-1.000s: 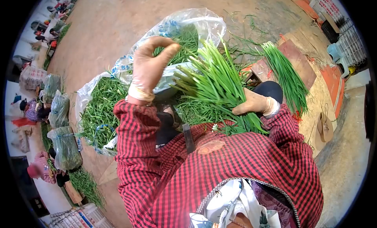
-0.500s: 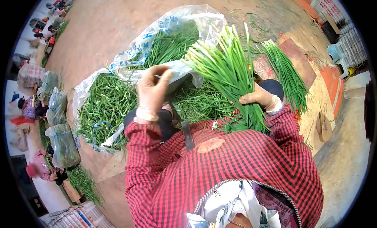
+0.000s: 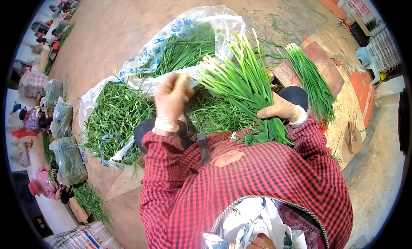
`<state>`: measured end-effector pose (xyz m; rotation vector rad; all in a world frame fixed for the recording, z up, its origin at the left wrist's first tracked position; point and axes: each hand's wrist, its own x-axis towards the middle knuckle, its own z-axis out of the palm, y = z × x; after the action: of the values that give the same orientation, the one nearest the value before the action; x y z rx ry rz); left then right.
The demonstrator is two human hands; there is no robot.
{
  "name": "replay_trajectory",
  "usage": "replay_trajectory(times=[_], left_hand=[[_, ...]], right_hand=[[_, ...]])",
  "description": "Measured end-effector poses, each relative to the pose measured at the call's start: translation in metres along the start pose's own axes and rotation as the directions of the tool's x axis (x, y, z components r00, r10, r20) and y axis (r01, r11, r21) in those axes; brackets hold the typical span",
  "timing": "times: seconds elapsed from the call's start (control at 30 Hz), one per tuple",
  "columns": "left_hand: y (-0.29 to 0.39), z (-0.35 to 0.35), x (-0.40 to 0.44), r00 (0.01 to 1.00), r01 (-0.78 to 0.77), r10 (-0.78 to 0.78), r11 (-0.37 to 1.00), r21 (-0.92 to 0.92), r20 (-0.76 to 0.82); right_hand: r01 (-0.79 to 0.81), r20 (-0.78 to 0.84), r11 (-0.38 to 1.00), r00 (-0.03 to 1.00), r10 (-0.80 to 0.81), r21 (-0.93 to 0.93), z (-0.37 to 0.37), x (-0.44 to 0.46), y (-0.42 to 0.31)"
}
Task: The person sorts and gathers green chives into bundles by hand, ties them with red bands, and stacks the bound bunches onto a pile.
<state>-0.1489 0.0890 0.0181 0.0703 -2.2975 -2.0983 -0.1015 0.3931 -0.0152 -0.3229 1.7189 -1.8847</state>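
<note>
My right hand (image 3: 281, 109), in a pale glove, is closed round a thick bunch of green chives (image 3: 242, 77). The pale stem ends fan up and to the left, and the leaf ends hang down by my lap. Left of those stems my left hand (image 3: 171, 96), also gloved, has its fingers curled together; it is somewhat blurred and anything between the fingertips is too small to tell. Behind it lies an open plastic bag (image 3: 143, 60) with long green leaves in it. Loose cut greens (image 3: 116, 116) fill the bag's nearer part.
Another neat chive bunch (image 3: 311, 79) lies on a reddish board (image 3: 332, 68) at the right. A sandal (image 3: 353, 138) is below it. Filled plastic bags (image 3: 71, 161), people (image 3: 43, 182) and crates (image 3: 88, 238) line the left side. White crates (image 3: 384, 47) stand at the far right.
My left hand has come down from its raised position, and its fingers have drawn together near the stem ends. The bunch in my right hand has tilted slightly and remains held.
</note>
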Motion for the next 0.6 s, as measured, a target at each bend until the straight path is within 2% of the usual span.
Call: replay_trajectory(times=[0.07,0.13,0.17,0.2,0.27,0.33,0.37,0.4,0.43,0.47,0.5,0.53,0.6], left_hand=[[-0.005,-0.022,0.021,0.972,-0.143,0.169,0.977,0.16,-0.162],[-0.001,-0.032,0.038,0.939,-0.278,0.32,0.92,0.275,-0.125],[-0.002,-0.03,0.04,0.963,-0.231,0.256,0.944,0.237,-0.08],[0.009,-0.022,0.039,0.963,-0.229,0.255,0.944,0.239,-0.084],[0.029,-0.005,0.038,0.978,-0.097,0.087,0.994,0.04,0.19],[0.045,0.004,0.037,0.937,-0.035,-0.02,0.988,0.15,0.349],[0.029,0.006,0.046,0.895,-0.042,0.034,0.999,0.007,0.445],[0.029,0.007,0.047,0.894,-0.042,0.035,0.999,0.005,0.447],[0.031,0.01,0.047,0.903,-0.061,0.064,0.998,-0.021,0.424],[0.032,0.012,0.046,0.912,-0.08,0.092,0.996,-0.045,0.4],[0.03,0.015,0.045,0.94,-0.109,0.127,0.991,-0.073,0.318],[0.03,0.015,0.044,0.939,-0.106,0.124,0.992,-0.073,0.32],[0.031,0.013,0.04,0.961,-0.212,0.22,0.975,-0.065,0.167]], right_hand=[[-0.013,-0.014,1.0,1.0,0.013,0.016,0.002,-0.001,0.0],[-0.021,0.043,1.0,0.999,0.021,-0.01,0.002,0.002,0.002],[0.002,0.076,1.0,0.997,0.0,-0.029,0.005,0.004,-0.001],[0.001,0.08,1.0,0.997,0.001,-0.029,0.006,0.006,0.001],[-0.035,0.178,0.992,0.982,0.056,-0.123,0.008,0.011,0.008],[-0.046,0.202,0.995,0.977,0.065,-0.094,0.021,0.013,-0.002],[-0.054,0.213,0.991,0.974,0.079,-0.119,0.026,0.013,-0.008],[-0.062,0.221,0.987,0.971,0.094,-0.146,0.028,0.012,-0.011],[0.005,0.208,0.99,0.978,0.025,-0.14,0.028,0.014,0.0],[0.003,0.203,0.99,0.979,0.026,-0.142,0.026,0.014,0.002],[-0.032,0.197,0.994,0.979,0.053,-0.109,0.022,0.014,0.004],[-0.066,0.193,0.995,0.978,0.079,-0.074,0.02,0.013,0.005],[-0.083,0.172,0.995,0.981,0.092,-0.059,0.019,0.012,0.0]])
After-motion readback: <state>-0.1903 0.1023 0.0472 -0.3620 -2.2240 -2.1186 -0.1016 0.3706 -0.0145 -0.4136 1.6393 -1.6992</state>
